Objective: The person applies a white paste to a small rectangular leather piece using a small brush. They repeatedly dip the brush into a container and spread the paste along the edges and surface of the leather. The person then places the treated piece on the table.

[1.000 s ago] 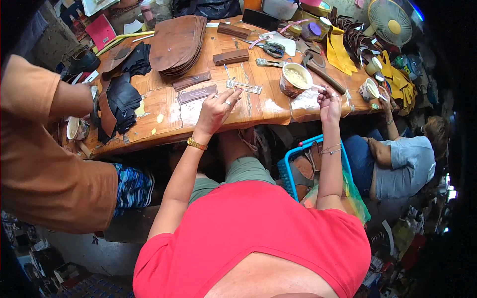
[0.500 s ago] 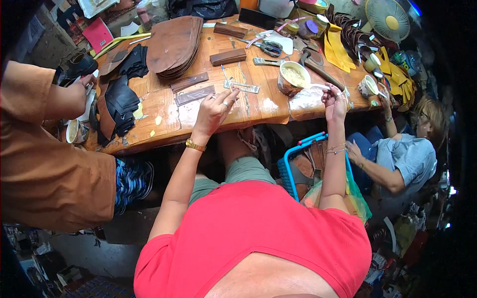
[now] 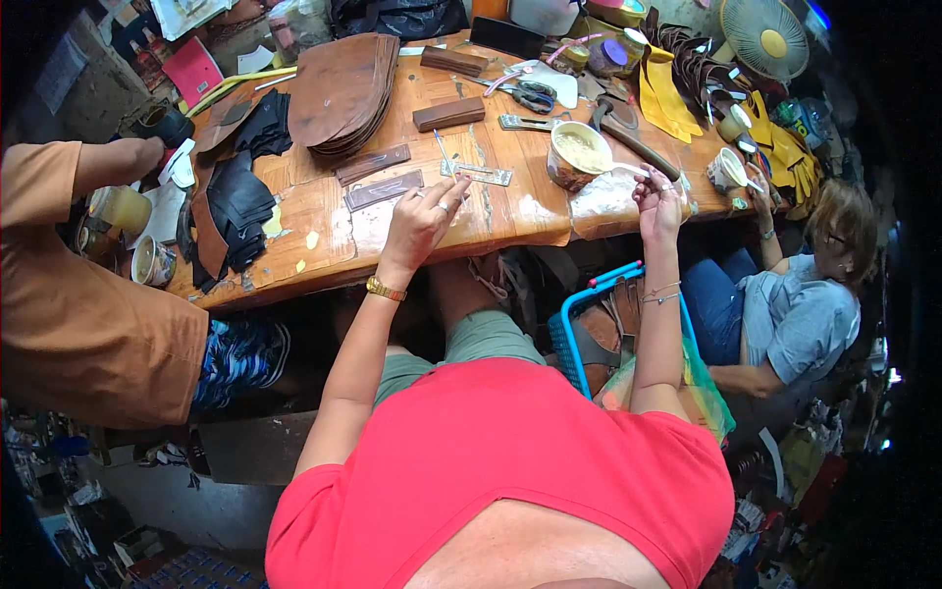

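Note:
My right hand (image 3: 659, 208) is closed in a pinch on the handle of a white spoon (image 3: 630, 169). The spoon's other end reaches the rim of a paper cup (image 3: 569, 179) of pale food near the table's front edge. My left hand (image 3: 420, 224), fingers apart and slightly bent, hovers at the front edge with nothing in it. Just beyond its fingertips lies a flat metal template (image 3: 479, 173), with a thin pen-like tool beside it. Two dark brown leather pieces (image 3: 385, 190) lie left of those fingers.
On the wooden table (image 3: 324, 260) are stacked brown leather panels (image 3: 343, 93), black leather scraps (image 3: 240, 201), scissors (image 3: 535, 95), a hammer (image 3: 638, 137) and yellow leather (image 3: 669, 98). A blue basket (image 3: 564, 339) stands beside my legs. One person sits at each side; the right one holds a spoon at another cup (image 3: 726, 170).
The person on the left has shifted left, uncovering a jar behind their cup. The person on the right has lowered their near arm. My hands and the spoon have barely moved.

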The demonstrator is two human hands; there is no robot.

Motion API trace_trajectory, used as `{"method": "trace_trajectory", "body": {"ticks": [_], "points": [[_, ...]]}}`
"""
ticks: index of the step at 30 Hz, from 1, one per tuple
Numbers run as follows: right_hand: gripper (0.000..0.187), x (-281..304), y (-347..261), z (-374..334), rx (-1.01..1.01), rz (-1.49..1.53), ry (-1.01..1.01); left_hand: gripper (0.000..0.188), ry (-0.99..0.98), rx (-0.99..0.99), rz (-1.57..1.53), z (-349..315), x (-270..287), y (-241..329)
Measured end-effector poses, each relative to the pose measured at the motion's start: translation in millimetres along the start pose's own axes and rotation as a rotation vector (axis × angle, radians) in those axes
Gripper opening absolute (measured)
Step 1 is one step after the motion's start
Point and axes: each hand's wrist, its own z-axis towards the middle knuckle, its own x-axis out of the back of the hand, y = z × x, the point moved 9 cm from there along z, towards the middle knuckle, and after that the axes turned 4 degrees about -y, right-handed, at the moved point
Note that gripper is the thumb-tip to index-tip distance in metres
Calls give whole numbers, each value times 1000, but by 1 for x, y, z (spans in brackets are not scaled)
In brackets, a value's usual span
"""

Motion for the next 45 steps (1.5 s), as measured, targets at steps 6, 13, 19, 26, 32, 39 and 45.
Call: {"method": "trace_trajectory", "body": {"ticks": [6, 13, 19, 26, 32, 39, 45], "points": [[25, -1, 15, 1, -97, 133, -16, 39, -13, 5, -2, -2, -2, -3], [27, -4, 19, 1, -88, 87, -61, 40, 15, -2, -17, 0, 1, -1], [28, -7, 14, 4, -57, 42, -98, 40, -8, 0, -13, 1, 2, 1], [27, -3, 27, 2, -95, 81, -51, 39, 9, -8, -4, 0, 3, 0], [28, -3, 27, 3, -99, 87, -45, 40, -15, 12, -9, 0, 2, -1], [29, -8, 15, 5, -68, 98, -2, 40, -4, -3, -18, -1, 0, -2], [29, -48, -24, 8, -48, 159, -85, 40, -3, 4, -5, -1, 1, -1]]}}
